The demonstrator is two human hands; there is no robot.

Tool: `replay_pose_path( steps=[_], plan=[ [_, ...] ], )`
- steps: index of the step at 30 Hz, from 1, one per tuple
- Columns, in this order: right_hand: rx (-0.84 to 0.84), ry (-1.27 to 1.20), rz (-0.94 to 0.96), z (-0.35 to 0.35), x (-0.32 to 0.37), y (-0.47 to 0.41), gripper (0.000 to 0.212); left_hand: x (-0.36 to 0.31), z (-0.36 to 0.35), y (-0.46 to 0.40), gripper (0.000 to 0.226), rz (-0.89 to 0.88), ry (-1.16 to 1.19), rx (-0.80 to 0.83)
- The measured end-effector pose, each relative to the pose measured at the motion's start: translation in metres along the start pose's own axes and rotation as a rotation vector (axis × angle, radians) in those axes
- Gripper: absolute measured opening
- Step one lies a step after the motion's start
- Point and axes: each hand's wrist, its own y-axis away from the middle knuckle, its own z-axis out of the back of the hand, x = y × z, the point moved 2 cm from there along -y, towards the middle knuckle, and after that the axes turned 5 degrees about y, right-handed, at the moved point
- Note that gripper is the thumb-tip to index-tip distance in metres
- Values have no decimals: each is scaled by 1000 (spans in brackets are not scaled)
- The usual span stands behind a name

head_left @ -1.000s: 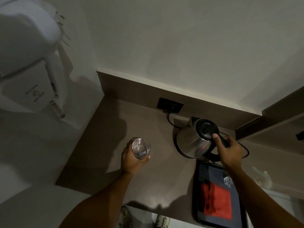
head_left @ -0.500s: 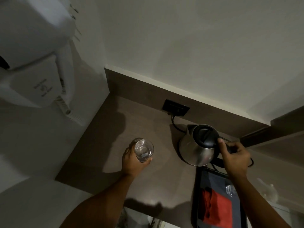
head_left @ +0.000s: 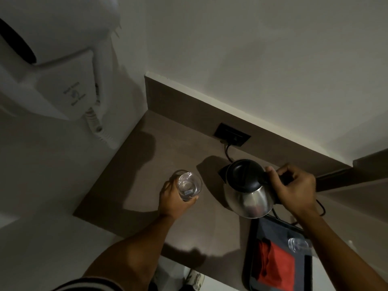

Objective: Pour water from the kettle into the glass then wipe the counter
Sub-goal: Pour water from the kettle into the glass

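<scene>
A steel kettle (head_left: 249,198) with a black lid hangs above the brown counter (head_left: 136,164), tilted with its spout toward the left. My right hand (head_left: 294,190) is closed around its black handle. A clear glass (head_left: 189,185) stands left of the kettle, gripped from the left side by my left hand (head_left: 174,198). The spout and the glass are a short gap apart. A red cloth (head_left: 275,267) lies on a dark tray (head_left: 252,259) at the lower right.
A black wall socket (head_left: 232,137) sits behind the kettle with its cord (head_left: 227,154) trailing on the counter. A second glass (head_left: 298,244) lies on the tray. A white wall-mounted dryer (head_left: 52,59) hangs at the upper left. The counter's front edge runs near my forearms.
My right hand has lifted the kettle off its base and tipped it toward the glass. My left hand keeps holding the glass in place.
</scene>
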Motion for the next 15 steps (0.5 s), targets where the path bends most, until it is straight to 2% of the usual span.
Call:
replay_pose_path(
  steps=[6,15],
  plan=[
    [37,129,91,-6,35,-6,29,1,0,1,90,10,18,11],
    [184,330,220,-22,65,-16,38,3,-2,1,93,-5,3,31]
  ],
)
